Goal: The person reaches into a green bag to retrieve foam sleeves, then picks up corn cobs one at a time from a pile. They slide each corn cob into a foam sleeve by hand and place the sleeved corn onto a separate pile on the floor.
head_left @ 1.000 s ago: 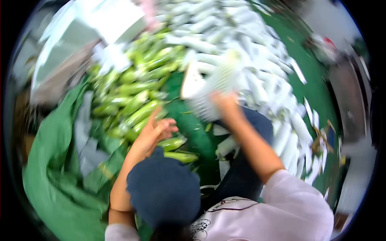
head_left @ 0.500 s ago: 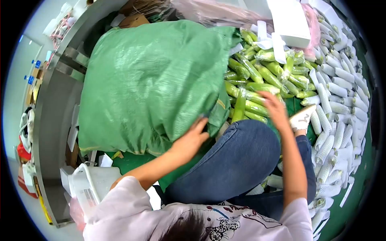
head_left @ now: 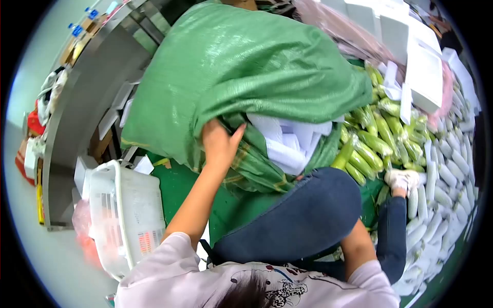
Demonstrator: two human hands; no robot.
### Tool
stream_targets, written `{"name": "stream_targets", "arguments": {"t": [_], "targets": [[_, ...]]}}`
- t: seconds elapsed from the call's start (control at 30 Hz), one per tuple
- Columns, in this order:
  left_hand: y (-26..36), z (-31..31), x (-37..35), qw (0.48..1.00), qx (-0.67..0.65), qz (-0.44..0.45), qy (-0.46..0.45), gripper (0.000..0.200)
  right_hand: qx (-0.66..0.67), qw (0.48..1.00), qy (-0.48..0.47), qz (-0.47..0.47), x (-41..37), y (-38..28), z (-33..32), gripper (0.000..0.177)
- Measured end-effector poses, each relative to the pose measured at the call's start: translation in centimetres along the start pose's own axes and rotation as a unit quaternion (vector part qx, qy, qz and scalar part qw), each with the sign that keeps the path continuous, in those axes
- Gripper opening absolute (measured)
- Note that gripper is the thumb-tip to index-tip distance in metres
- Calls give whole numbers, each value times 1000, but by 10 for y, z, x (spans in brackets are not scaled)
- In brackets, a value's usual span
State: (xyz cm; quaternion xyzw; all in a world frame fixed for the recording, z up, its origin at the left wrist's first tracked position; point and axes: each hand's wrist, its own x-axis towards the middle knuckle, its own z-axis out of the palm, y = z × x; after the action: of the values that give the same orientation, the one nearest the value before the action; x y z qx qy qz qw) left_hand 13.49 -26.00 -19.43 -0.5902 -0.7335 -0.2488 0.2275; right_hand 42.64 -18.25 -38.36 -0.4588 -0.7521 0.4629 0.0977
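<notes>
My left hand (head_left: 221, 142) grips the loose edge of a large green woven sack (head_left: 257, 56), with its fingers tucked into the fabric and the thumb standing apart. The sack's mouth gapes toward me, and white foam sleeves (head_left: 290, 143) show inside. My right forearm passes behind my raised knee, which hides nearly all of my right hand; only a bit of skin, perhaps a fingertip of my right hand (head_left: 299, 177), shows at the sack's lower rim. What that hand holds cannot be seen.
Long green vegetables (head_left: 377, 143) in clear plastic lie piled right of the sack. Beyond them are many white net-sleeved pieces (head_left: 441, 205). White foam boxes (head_left: 423, 72) stand at the back right. A white plastic basket (head_left: 123, 205) sits at my left, beside a grey metal frame (head_left: 97, 108).
The sack's mouth has opened, exposing the white sleeves. My left hand has shifted left along the sack with its edge. My right hand has left the green vegetables and gone behind my knee.
</notes>
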Motion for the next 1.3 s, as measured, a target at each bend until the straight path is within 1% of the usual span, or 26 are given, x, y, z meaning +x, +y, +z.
{"name": "stream_targets", "arguments": {"t": [0.03,0.1,0.13,0.2,0.23,0.3,0.33,0.37,0.4,0.5,0.57,0.6,0.63,0.67,0.7,0.77,0.83,0.87,0.9,0.97,1.1,1.13,1.17,1.2,1.23,1.3], "targets": [[10,9,17,982,100,112,116,58,61,998,-5,8,-3,-4,4,32],[23,26,52,982,117,-105,-108,73,183,983,-10,27,-13,-13,9,31],[30,11,82,970,33,-172,-167,82,233,972,-4,38,-20,-18,9,31],[-12,39,105,984,-58,-141,-92,63,294,953,35,57,-28,-27,1,30],[-33,49,118,985,-70,-132,-91,44,296,950,77,55,-26,-30,-11,30],[-60,50,138,986,-107,-92,-88,31,239,947,213,12,-19,-38,-37,30],[-56,30,148,965,-189,-136,-119,30,203,938,276,-42,-18,-54,-54,30],[-52,8,157,935,-269,-177,-149,30,160,923,339,-91,-18,-70,-70,31],[-60,15,159,821,-517,-209,-123,36,94,925,345,-127,-32,-118,-94,30],[-56,-2,169,674,-671,-296,-86,39,-25,877,376,-297,-36,-197,-131,31],[-18,-39,168,593,-696,-390,-107,39,227,914,218,-257,-19,-225,-147,39],[1,-51,164,533,-759,-356,-109,38,455,874,92,-142,-10,-238,-152,51],[19,-57,156,470,-816,-317,-110,37,523,838,-57,-146,-8,-260,-163,58],[32,-48,143,662,-731,-157,-42,35,573,798,-67,-173,-12,-286,-166,58],[45,-39,128,807,-590,9,26,34,622,754,-75,-196,-18,-310,-169,58],[80,-97,120,766,-622,161,38,24,643,729,-92,-218,-35,-337,-184,52],[101,-144,119,732,-628,262,34,27,641,748,-1,-171,-36,-341,-186,38],[113,-161,119,728,-611,306,44,32,657,730,-80,-172,-44,-345,-191,35],[123,-165,117,729,-588,344,62,30,670,705,-156,-174,-59,-350,-190,32],[144,-175,112,723,-542,417,100,29,731,604,-152,-279,-99,-349,-182,31],[161,-205,112,723,-512,462,52,34,737,608,45,-292,-129,-297,-197,47],[144,-221,118,753,-473,448,92,37,674,668,88,-304,-121,-227,-213,52],[123,-240,130,775,-436,437,134,41,658,689,198,-230,-129,-190,-208,53],[103,-257,145,790,-404,427,174,45,643,692,220,-246,-135,-169,-195,54],[97,-269,166,819,-355,402,207,49,636,702,297,-121,-137,-130,-179,53],[100,-286,230,880,-228,329,256,55,636,723,268,-22,-136,-54,-137,48]]}}
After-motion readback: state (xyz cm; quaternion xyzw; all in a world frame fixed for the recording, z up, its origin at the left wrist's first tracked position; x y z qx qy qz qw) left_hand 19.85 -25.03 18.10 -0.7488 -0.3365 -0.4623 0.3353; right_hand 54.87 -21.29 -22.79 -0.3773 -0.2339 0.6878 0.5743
